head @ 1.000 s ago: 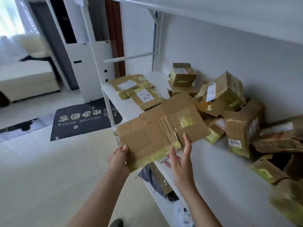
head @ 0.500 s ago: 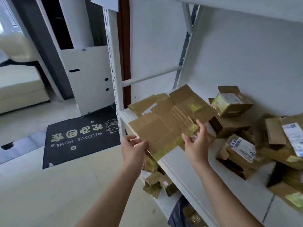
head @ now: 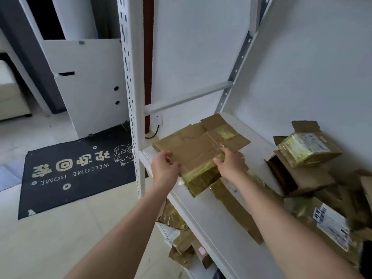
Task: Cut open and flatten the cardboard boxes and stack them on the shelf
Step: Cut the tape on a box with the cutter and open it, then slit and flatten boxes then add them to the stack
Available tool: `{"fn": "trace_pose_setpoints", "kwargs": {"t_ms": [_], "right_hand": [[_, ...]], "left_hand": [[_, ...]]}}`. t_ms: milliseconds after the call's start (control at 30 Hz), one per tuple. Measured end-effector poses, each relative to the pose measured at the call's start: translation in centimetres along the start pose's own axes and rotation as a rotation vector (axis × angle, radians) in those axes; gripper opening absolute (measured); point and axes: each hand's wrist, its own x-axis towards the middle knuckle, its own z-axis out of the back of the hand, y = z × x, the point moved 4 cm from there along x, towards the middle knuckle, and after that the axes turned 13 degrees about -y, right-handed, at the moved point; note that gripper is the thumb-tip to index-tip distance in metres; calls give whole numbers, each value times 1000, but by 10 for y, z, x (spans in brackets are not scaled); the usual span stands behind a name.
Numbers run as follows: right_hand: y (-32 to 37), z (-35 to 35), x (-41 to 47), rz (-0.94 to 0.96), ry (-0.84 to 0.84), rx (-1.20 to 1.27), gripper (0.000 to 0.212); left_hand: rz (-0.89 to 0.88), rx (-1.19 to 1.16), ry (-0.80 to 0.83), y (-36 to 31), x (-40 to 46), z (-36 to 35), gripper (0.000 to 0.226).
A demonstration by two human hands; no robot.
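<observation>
**Setting the flattened box onto the pile**

I see both hands at centre frame lowering a flattened brown cardboard sheet with yellow tape [head: 198, 151] onto the stack of flattened cardboard [head: 203, 183] at the left end of the white metal shelf [head: 219, 228]. My left hand [head: 164, 166] pinches the sheet's near left edge, fingers curled round it. My right hand [head: 231, 163] grips the near right edge, thumb on top, fingers apparently under; the grip is narrow on both sides.

To do this well, I judge the sheet should be squared with the pieces beneath, its edges kept inside the shelf's front lip, then pressed flat so the taped folds do not spring up. The fingers underneath need to slide out sideways without dragging the pile.

At right of frame lie unflattened brown cardboard boxes [head: 308, 150], still to be cut; their white shipping labels are too blurred to read. At lower left, the black doormat [head: 76, 172] reads "WELCOME HOME", upside down from here, above large pale characters I cannot make out
</observation>
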Motion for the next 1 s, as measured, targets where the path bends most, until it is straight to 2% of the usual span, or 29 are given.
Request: {"fn": "trace_pose_setpoints", "kwargs": {"t_ms": [67,133,167,233,300,333,433,600,667,733,867,900,1000], "right_hand": [[-4,-10,15,26,56,-166,45],[-4,-16,27,95,30,-281,49],[-2,-19,31,145,27,-301,58],[1,-28,38,224,110,-323,76],[0,-40,40,245,226,-366,77],[-3,-46,41,232,271,-373,75],[-7,-52,46,215,313,-378,74],[3,-48,48,225,257,-469,73],[11,-43,36,221,176,-412,71],[13,-27,22,220,3,-244,63],[-25,30,0,170,-352,-5,46],[-42,45,-4,133,-424,23,45],[-91,84,-13,-48,-585,90,50]], "left_hand": [[-145,213,13,4,7,-8,40],[-433,421,29,2,15,-15,37],[-568,481,86,1,19,-19,37],[-702,599,312,7,29,-30,57],[-706,772,509,23,40,-37,78],[-700,828,549,30,44,-38,81],[-701,844,556,41,48,-43,82],[-703,942,540,35,41,-47,79],[-680,956,543,26,37,-45,79],[-635,961,549,14,36,-46,74],[-571,922,542,-16,24,-54,31],[-571,897,546,-25,18,-59,27],[-613,747,602,-56,-8,-82,32]]}}
